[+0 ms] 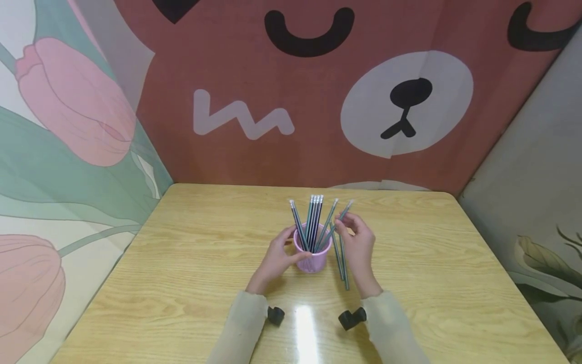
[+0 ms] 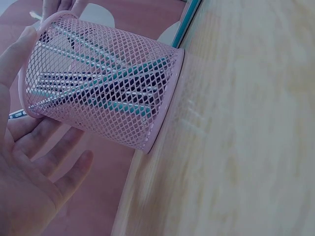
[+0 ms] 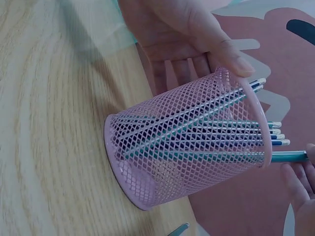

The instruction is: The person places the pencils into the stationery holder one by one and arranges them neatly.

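Observation:
A pink mesh pencil cup (image 1: 312, 265) stands upright on the table with several pencils (image 1: 314, 217) in it, eraser ends up. My left hand (image 1: 276, 257) holds the cup at its left side, thumb near the rim in front and fingers around the back, as the left wrist view also shows. My right hand (image 1: 360, 246) pinches a teal pencil (image 3: 288, 156) near its upper end. That pencil slants over the right rim, its lower part inside the cup. Two loose pencils (image 1: 345, 268) lie on the table between the cup and my right hand.
The wood-grain table (image 1: 182, 283) reaches back to a wall with a printed bear (image 1: 254, 162). Patterned walls stand at the left and right. A bright reflection lies on the tabletop in front of the cup.

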Available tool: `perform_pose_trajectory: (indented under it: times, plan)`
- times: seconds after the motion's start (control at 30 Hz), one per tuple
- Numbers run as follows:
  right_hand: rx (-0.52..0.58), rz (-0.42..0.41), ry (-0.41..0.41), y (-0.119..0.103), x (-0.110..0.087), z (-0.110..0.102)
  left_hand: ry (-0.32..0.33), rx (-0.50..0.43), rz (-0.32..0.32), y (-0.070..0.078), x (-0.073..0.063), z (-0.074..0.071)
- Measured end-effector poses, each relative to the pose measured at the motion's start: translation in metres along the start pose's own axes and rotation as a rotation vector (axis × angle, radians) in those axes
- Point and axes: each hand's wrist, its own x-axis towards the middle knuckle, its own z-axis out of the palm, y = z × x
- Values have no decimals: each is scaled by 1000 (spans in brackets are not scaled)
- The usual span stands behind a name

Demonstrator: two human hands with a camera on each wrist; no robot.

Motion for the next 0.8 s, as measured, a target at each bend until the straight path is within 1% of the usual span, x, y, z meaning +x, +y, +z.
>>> perform_pose_trajectory:
  times: [0.2, 0.37, 0.47, 0.57, 0.67, 0.8]
  plan:
    - [-12, 17, -34, 5, 0, 1, -2, 2, -1, 1, -1, 0]
    - [-4, 50, -60, 7, 0, 0, -2, 1, -6, 1, 0, 0]
    - [-32, 69, -80, 8, 1, -2, -2, -4, -4, 1, 0, 0]
    - [-111, 84, -98, 10, 2, -5, -4, -4, -6, 1, 0, 0]
    - [-240, 98, -126, 15, 5, -10, -5, 0, -9, 2, 0, 0]
    - [-426, 103, -205, 25, 9, -15, -5, 4, -11, 3, 0, 1]
